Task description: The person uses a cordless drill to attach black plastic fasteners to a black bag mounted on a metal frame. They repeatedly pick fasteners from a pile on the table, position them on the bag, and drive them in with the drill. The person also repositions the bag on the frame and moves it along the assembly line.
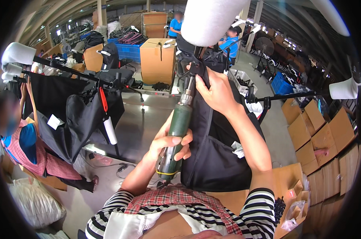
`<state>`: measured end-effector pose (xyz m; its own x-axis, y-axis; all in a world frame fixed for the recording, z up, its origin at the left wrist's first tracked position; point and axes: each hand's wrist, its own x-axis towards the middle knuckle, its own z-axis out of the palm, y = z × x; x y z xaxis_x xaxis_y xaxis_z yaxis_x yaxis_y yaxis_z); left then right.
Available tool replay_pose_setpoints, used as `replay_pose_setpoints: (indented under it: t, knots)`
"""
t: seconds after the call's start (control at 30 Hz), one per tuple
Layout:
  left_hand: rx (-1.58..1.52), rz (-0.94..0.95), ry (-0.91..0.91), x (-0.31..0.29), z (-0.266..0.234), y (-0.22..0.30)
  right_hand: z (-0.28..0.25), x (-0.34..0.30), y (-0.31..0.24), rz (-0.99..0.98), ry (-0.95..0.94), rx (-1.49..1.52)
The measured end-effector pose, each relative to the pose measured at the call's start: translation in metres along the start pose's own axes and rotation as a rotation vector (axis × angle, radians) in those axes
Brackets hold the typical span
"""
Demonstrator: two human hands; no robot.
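Fingers of my left hand [161, 146] are wrapped round a dark green power driver [180, 119], closed on its barrel, with the thumb laid across the front. The driver stands slanted in front of my chest, its metal chuck pointing away from me and a yellow band [166, 173] near its lower end. My right hand [218, 93] is closed on a black fitting [197, 67] just beyond the chuck; I cannot tell whether the driver's tip touches it. Past the fitting sits a big white wrapped piece [210, 20].

Black fabric [218, 165] hangs below my right forearm, just beside the driver, with a white scrap [238, 149] on it. To the left is the shiny bench [138, 113], and near its left end more black fabric hangs from a frame beside a red strap [103, 100]. A co-worker [25, 147] in a checked apron stands there, arms raised. Beyond the bench is a tall cardboard box [157, 63]; open cartons [317, 131] stand well off to my right.
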<state>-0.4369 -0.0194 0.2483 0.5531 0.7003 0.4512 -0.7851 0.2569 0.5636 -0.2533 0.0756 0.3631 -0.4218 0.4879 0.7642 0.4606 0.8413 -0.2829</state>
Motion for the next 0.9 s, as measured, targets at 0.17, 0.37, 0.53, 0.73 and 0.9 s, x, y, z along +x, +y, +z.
replay_pose_setpoints:
  t: [0.17,0.37,0.53,0.73,0.9]
  knots:
    - [0.286,-0.137,0.128,-0.046,-0.012,0.025,-0.050,-0.035,-0.044,-0.044,0.166,-0.048]
    - [0.642,-0.812,0.556,-0.118,-0.082,0.009,-0.038,-0.075,-0.113,-0.364,0.218,0.647]
    - [0.690,-1.150,0.485,-0.123,-0.110,-0.026,-0.049,-0.108,-0.132,-0.324,0.325,0.748]
    - [0.680,-1.200,0.287,-0.085,-0.118,-0.058,-0.051,-0.135,-0.127,-0.256,0.424,0.598]
    - [0.672,-1.173,0.191,-0.051,-0.111,-0.076,-0.050,-0.153,-0.126,-0.209,0.548,0.516]
